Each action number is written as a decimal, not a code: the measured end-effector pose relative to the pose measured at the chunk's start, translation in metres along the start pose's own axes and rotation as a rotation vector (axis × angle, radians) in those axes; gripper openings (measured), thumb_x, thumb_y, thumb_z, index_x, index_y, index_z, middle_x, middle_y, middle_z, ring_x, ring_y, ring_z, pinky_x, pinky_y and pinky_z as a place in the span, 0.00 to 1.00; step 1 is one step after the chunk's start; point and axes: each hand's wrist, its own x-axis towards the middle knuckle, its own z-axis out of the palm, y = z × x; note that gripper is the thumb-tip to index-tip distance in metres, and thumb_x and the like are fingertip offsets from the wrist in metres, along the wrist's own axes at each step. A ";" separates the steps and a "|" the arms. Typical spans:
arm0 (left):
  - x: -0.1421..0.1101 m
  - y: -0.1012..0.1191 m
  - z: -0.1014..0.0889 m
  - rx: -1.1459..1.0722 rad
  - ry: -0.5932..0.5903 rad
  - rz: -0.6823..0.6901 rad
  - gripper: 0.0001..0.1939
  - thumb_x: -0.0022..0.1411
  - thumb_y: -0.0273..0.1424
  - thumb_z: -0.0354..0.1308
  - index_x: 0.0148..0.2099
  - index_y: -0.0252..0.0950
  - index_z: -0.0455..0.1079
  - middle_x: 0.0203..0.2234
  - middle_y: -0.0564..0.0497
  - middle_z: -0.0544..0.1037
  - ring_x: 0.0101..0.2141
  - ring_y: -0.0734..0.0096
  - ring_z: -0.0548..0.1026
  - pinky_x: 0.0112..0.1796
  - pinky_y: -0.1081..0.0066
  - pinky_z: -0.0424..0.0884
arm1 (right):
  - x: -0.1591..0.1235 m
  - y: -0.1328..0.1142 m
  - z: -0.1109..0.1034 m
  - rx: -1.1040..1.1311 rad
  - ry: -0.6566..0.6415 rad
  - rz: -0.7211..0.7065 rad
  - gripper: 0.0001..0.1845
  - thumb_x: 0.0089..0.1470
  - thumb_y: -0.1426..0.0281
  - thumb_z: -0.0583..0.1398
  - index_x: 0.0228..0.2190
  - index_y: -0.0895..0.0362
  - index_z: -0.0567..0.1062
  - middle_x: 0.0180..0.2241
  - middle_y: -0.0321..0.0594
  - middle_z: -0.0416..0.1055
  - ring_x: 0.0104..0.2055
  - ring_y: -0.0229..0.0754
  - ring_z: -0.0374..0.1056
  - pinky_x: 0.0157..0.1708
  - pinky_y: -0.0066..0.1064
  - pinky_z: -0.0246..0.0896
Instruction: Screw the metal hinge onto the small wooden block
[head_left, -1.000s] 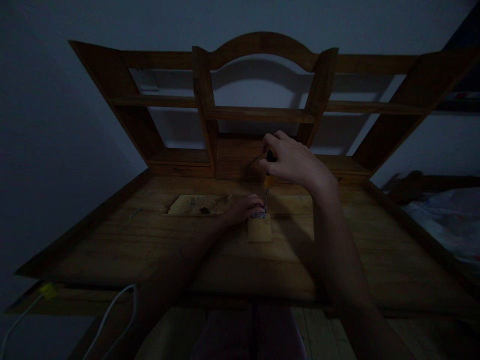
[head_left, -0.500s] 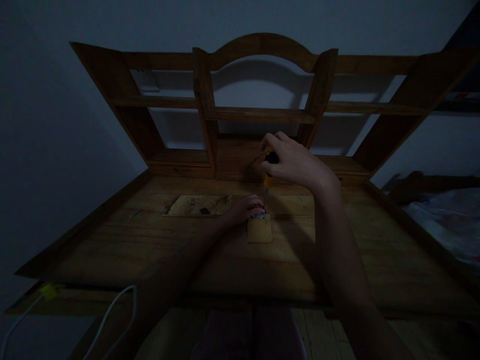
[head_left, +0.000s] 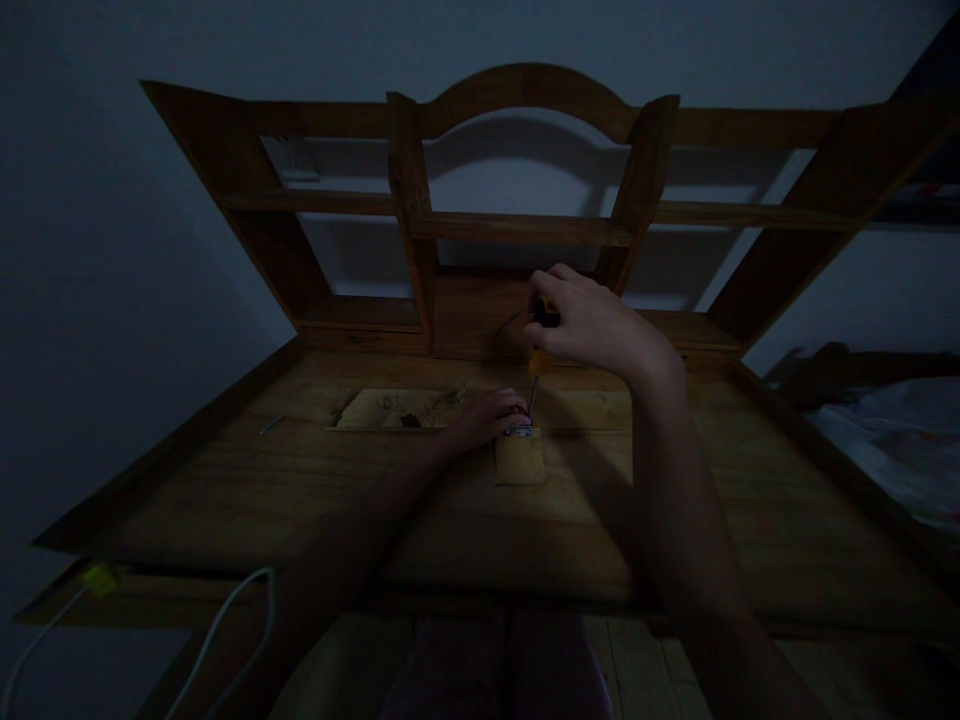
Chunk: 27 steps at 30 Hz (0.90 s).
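Note:
My right hand (head_left: 581, 315) grips the yellow and black handle of a screwdriver (head_left: 538, 362) from above. Its thin shaft points down, and the tip meets a small metal hinge (head_left: 519, 431) on the desk. Toward me from the metal piece lies a small square wooden block (head_left: 520, 460). My left hand (head_left: 491, 415) rests low on the desk with its fingertips pressed at the metal piece, beside the screwdriver tip. Whatever its fingers hold there is too dark and small to make out.
A wooden desk (head_left: 300, 490) carries an open shelf unit (head_left: 525, 230) along its back. Behind my left hand is a pale, stained strip (head_left: 397, 408). A thin metal piece (head_left: 271, 425) lies at left. A white cable (head_left: 266, 600) hangs over the front edge; a plastic bag (head_left: 892, 440) sits at right.
Very little differs. My right hand and the screwdriver handle have shifted slightly, with the tip staying at the hinge. My left hand keeps its place.

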 end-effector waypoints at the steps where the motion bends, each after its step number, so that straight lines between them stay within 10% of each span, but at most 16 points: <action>1: 0.000 0.000 0.000 0.001 0.002 -0.005 0.09 0.70 0.36 0.56 0.41 0.36 0.73 0.38 0.49 0.76 0.41 0.67 0.74 0.44 0.68 0.69 | 0.000 0.000 0.000 -0.005 -0.007 0.007 0.10 0.55 0.65 0.59 0.40 0.55 0.71 0.45 0.46 0.70 0.47 0.53 0.70 0.49 0.44 0.62; 27: 0.000 0.001 0.000 0.007 -0.001 0.000 0.09 0.71 0.36 0.56 0.41 0.36 0.73 0.38 0.49 0.76 0.42 0.68 0.74 0.44 0.69 0.69 | -0.002 -0.001 0.004 -0.111 -0.016 0.027 0.11 0.57 0.68 0.59 0.43 0.55 0.69 0.48 0.47 0.70 0.48 0.55 0.71 0.45 0.43 0.63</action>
